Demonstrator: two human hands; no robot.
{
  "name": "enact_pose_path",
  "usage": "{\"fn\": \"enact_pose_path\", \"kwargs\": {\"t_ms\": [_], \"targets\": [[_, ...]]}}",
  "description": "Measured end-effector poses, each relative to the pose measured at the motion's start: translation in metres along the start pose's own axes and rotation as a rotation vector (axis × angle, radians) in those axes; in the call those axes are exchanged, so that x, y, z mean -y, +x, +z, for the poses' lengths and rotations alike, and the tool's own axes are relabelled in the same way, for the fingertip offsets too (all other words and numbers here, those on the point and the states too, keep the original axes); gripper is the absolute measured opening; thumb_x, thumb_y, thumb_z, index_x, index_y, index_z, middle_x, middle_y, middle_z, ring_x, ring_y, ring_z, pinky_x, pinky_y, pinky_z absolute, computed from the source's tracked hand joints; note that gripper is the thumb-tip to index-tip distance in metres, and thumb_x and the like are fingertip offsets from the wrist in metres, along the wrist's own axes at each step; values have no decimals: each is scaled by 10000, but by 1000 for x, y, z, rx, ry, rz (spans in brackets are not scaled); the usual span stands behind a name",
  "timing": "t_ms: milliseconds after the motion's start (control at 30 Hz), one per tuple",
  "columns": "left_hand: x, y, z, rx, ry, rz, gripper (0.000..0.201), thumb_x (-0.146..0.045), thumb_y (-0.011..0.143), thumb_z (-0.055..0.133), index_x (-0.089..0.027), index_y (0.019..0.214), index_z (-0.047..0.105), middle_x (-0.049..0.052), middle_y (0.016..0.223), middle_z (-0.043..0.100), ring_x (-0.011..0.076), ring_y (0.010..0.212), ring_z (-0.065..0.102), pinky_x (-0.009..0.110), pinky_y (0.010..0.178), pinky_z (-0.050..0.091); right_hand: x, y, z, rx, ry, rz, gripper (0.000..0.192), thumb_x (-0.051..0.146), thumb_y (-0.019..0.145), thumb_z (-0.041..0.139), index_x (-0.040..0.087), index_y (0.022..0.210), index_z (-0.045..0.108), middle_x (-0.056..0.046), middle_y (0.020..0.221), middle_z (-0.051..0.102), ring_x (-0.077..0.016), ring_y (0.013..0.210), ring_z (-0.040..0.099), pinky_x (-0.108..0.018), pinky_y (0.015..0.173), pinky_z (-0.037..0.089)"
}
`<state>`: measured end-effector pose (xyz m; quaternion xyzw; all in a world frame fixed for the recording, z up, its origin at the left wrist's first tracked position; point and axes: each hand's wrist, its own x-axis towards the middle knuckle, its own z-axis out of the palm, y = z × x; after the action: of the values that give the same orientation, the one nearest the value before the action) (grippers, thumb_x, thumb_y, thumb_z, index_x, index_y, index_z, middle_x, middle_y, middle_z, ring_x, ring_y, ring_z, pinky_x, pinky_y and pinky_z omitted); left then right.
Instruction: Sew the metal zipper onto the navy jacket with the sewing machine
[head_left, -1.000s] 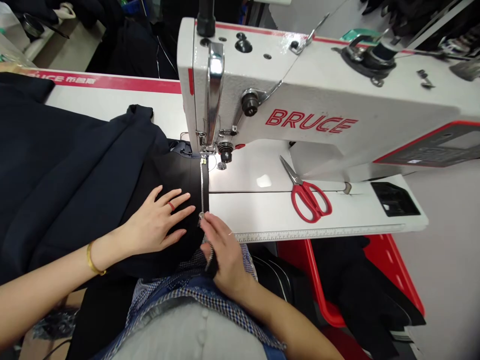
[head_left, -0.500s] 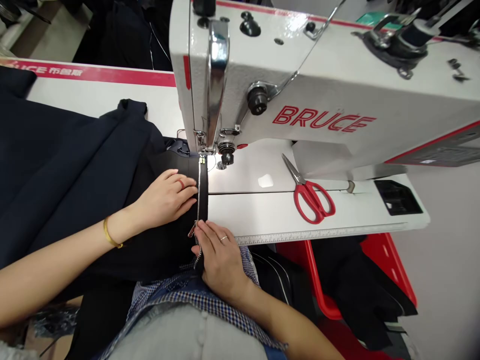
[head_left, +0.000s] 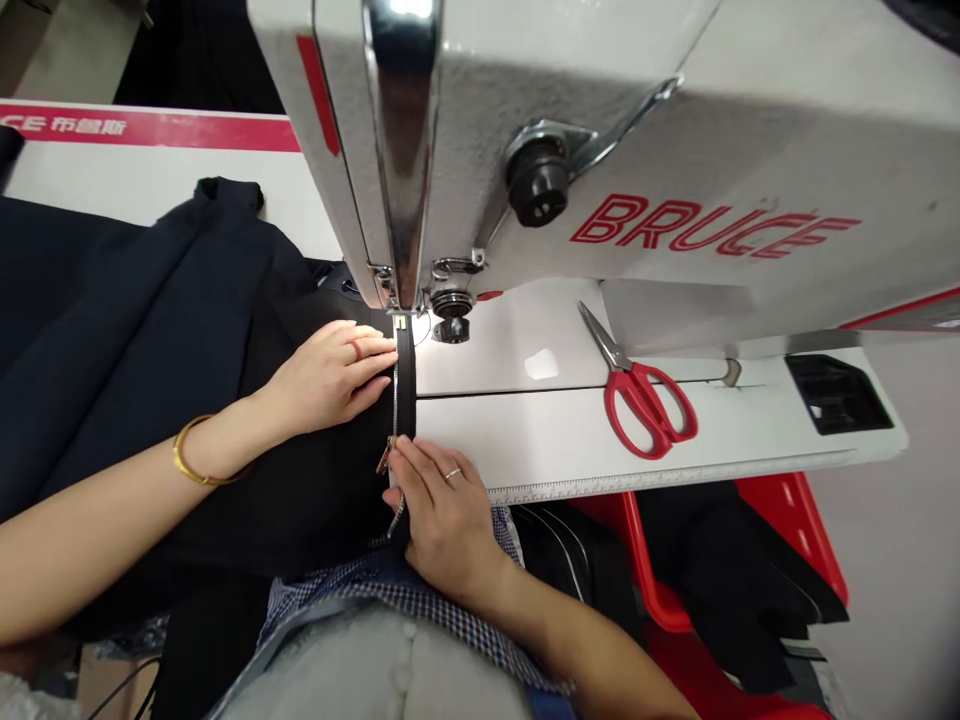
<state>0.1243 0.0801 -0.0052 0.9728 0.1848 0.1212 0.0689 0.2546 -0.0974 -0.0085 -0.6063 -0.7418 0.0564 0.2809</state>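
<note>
A white BRUCE sewing machine (head_left: 600, 130) fills the upper view. Dark navy fabric (head_left: 135, 330) lies on the table to its left. A black zipper tape with metal teeth (head_left: 403, 385) runs from the presser foot (head_left: 399, 318) toward me. My left hand (head_left: 330, 375) lies flat on the fabric just left of the zipper, fingertips near the presser foot. My right hand (head_left: 439, 510) pinches the zipper's lower end at the table's front edge, next to the slider (head_left: 385, 458).
Red-handled scissors (head_left: 643, 395) lie on the machine bed to the right. A ruler strip (head_left: 660, 478) runs along the table's front edge. A red bin (head_left: 780, 530) with dark cloth stands below right. A red band (head_left: 150, 130) marks the table's back.
My head has moved closer to the machine. My left hand slid forward along the zipper toward the presser foot. My right hand kept its pinch on the zipper's lower end.
</note>
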Motion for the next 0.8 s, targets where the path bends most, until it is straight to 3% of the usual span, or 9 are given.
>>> {"fn": "enact_pose_path", "kwargs": {"t_ms": [167,300,433,567,633,733,800], "targets": [[14,12,-1,-12,27,-57,310,-312,854,411,-177,1041,619,58,1079,616,209,1008,541,366,895,412,-10,20,4,-4,-33,12,272,210,887,414,91,1076,569,-84,1117,603,-199,1008,517,-343,836,421],[28,22,0,-37,75,-110,333,-349,851,403,-175,1010,638,62,882,644,204,918,564,341,826,430,-17,33,6,14,-41,20,280,228,907,393,114,1102,558,-73,1134,594,-184,985,525,-330,829,421],[36,32,-3,-13,189,-59,337,-324,855,382,-142,931,655,80,793,612,205,847,557,325,759,426,-23,36,10,-3,-31,12,281,230,898,425,138,1131,553,-66,1148,588,-187,976,532,-335,849,420],[12,24,-12,119,219,-51,275,-195,813,378,-125,818,644,93,794,595,191,753,536,306,665,398,-30,33,9,-47,143,44,262,224,889,438,164,1106,573,-64,1106,612,-186,986,548,-343,857,434],[-9,16,-15,148,159,-106,237,-240,783,424,-140,824,635,84,826,592,184,726,527,306,648,385,-31,33,6,-74,314,138,252,243,892,425,177,1067,593,-56,1041,639,-173,950,578,-329,835,460],[-33,6,-13,94,92,-235,296,-387,770,473,-146,847,628,84,895,586,191,759,527,309,651,373,-30,35,2,-86,522,331,266,297,890,414,186,1023,617,-48,992,655,-169,911,606,-321,810,487],[-40,3,-9,69,80,-299,288,-372,797,462,-140,835,626,85,920,585,189,781,528,304,646,360,-28,35,0,-85,579,400,282,327,880,426,178,1013,625,-53,993,656,-178,903,612,-330,813,491]]}}
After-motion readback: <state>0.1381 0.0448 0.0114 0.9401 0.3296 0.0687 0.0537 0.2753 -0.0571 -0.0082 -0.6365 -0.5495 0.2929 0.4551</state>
